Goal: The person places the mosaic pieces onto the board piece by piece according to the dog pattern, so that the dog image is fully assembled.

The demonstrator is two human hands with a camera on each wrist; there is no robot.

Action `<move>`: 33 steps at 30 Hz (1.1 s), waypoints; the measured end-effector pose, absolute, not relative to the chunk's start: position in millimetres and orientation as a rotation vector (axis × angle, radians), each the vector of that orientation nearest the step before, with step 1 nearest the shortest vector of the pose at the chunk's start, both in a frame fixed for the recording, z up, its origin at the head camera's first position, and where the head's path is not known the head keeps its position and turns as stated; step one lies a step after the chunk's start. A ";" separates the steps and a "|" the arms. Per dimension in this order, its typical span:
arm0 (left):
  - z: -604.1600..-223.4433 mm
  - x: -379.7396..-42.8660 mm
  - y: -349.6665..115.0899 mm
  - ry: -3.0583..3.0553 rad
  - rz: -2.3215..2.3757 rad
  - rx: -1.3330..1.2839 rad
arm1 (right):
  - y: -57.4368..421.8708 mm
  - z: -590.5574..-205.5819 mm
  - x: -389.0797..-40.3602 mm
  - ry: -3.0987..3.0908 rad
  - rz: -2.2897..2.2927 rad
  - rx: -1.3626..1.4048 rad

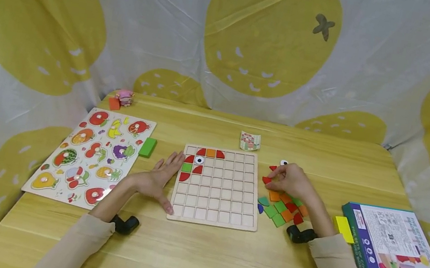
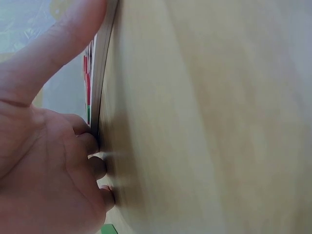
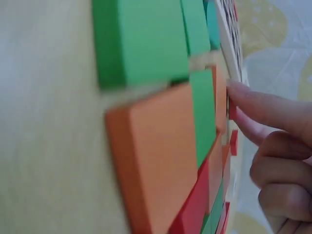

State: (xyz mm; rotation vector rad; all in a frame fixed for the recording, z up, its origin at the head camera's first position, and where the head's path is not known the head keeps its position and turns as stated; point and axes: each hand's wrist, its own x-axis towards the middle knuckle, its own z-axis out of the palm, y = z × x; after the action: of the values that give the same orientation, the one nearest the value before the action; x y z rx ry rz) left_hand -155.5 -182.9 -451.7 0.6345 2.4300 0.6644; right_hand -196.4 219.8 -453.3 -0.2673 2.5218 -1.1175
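Note:
A square wooden grid board [image 1: 226, 193] lies mid-table, its upper left cells filled with red quarter-round tiles, a green and an orange square tile, and a round eye tile [image 1: 199, 160]. My left hand [image 1: 153, 183] rests along the board's left edge, fingers extended near the upper corner and thumb at the lower one. Right of the board, my right hand [image 1: 292, 180] pinches a small red tile [image 3: 232, 111] between thumb and index finger, low over the table. Below that hand spreads a pile of green, orange and red tiles [image 1: 280, 206]. Another eye tile [image 1: 284, 163] lies just beyond its fingers.
A small patterned card [image 1: 249, 141] lies behind the board. To the left are a fruit puzzle board [image 1: 108, 161], a green block [image 1: 147, 147], an orange block [image 1: 114, 104] and a pink figure [image 1: 125, 97]. A printed box [image 1: 411, 261] and yellow block [image 1: 343, 229] stand right.

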 end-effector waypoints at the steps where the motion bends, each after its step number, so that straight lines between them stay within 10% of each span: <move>1: -451.8 -155.5 -183.1 2.431 0.668 0.635 | 216.0 -452.0 -194.7 2.525 -1.141 -0.263; 18: -451.5 -156.2 -181.9 2.427 0.675 0.634 | 46.4 -443.3 -162.4 2.634 -1.179 -0.264; 33: -450.3 -158.1 -182.1 2.422 0.648 0.623 | 35.8 -454.4 -171.0 2.686 -1.160 -0.262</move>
State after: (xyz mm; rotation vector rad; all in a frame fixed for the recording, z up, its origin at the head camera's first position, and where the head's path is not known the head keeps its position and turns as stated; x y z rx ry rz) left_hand -158.1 -182.1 -450.3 0.6232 2.4220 0.6480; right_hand -171.0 35.8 -454.4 -0.2618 2.6856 -1.1599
